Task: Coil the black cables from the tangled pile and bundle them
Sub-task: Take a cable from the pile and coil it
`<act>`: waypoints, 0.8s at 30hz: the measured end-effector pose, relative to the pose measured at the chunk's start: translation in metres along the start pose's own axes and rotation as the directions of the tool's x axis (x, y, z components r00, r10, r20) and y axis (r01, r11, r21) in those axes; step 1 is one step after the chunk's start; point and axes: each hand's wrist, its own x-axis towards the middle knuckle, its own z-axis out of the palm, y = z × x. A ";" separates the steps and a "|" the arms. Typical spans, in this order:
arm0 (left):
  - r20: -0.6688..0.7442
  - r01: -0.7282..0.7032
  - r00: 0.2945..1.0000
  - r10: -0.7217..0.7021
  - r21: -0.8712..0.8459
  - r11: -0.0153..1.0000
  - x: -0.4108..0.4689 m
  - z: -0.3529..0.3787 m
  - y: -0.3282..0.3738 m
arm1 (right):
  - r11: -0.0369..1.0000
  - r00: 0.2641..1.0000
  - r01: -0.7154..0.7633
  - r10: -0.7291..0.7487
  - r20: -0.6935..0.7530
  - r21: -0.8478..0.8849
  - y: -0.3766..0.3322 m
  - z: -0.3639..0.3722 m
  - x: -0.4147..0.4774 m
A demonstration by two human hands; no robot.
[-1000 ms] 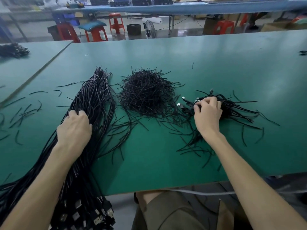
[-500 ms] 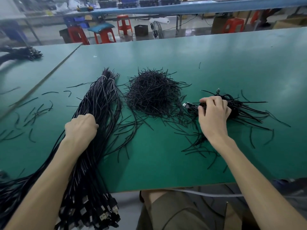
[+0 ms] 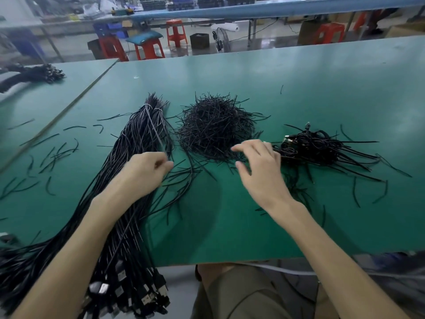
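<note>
A long sheaf of black cables [image 3: 138,139] lies on the green table [image 3: 230,215], and its USB plugs [image 3: 128,288] hang over the front edge. My left hand [image 3: 147,173] is at the sheaf's right side, fingers curled, pinching a single cable [image 3: 154,130] that rises out of the sheaf. My right hand [image 3: 257,166] hovers with fingers spread at the near edge of a heap of short black ties [image 3: 213,130] and holds nothing. To its right sits a cluster of coiled, tied cables [image 3: 308,146].
Loose ties are scattered on the table at the left [image 3: 53,155] and around the coiled cluster [image 3: 368,171]. Another cable bunch [image 3: 34,73] lies on the neighbouring table at far left. Red stools [image 3: 149,48] stand beyond the table's far edge.
My right hand has let go of the coiled cluster and moved left with fingers spread. My left hand has shifted right off the top of the sheaf and now pinches one cable.
</note>
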 end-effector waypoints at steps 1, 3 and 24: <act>0.088 -0.027 0.995 0.042 -0.166 0.986 -0.003 0.002 0.013 | 0.996 0.995 0.082 -0.083 0.048 0.025 -0.009 0.001 -0.001; 0.215 -0.126 0.952 0.217 -0.372 0.920 -0.009 0.010 0.036 | 0.968 0.959 0.239 -0.248 0.140 0.074 -0.027 0.009 -0.004; 0.081 -0.059 0.979 0.188 -0.768 0.638 0.018 0.013 -0.020 | 0.980 0.985 -0.114 0.133 0.114 -0.162 0.018 -0.014 -0.012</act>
